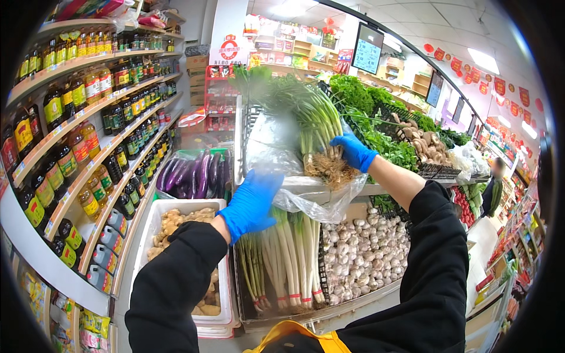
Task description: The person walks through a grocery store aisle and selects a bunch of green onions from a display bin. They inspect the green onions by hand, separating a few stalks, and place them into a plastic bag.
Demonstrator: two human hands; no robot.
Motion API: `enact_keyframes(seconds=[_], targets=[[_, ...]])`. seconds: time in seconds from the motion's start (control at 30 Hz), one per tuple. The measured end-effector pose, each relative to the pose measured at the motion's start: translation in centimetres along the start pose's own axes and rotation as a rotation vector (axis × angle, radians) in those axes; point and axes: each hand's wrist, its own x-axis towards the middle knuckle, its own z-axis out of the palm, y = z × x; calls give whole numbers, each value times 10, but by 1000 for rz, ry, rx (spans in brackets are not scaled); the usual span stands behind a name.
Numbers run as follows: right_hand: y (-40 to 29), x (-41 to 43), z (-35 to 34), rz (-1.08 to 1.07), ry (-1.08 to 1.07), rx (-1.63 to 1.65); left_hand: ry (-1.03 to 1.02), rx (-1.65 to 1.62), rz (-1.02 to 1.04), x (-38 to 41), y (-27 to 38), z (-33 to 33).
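My right hand (354, 149), in a blue glove, is closed on the lower stalks of green onions (321, 110), just above their brown roots. The bunch lies on the upper rack, partly over a clear plastic sheet (273, 141) that hangs past the rack's edge. My left hand (252, 204), also in a blue glove, is at the rack's front edge with its fingers apart and holds nothing. Below it stand leeks (295, 260) bound with red bands, beside a black crate of garlic bulbs (366, 256). A blurred patch hides part of the onion tops.
Eggplants (198, 174) and a white foam box (148, 229) of ginger lie at the left, before curved shelves (75, 119) of bottles. Leafy greens (375, 132) and mushrooms (426, 143) fill crates at the right. Farther right stands a person (493, 187) in the aisle.
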Motion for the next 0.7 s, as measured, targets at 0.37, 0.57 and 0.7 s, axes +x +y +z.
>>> enact_keyframes(seconds=[0.37,0.57,0.7], targets=[[-34,-2,-19,55,12,311,-88,25,-22,5,4,-3],[-59,-34,-40,-241,-13,582,-68,103,-10,2,5,-2],[-75,-87,-57,-370,23,644,-28,93,-4,2,2,3]])
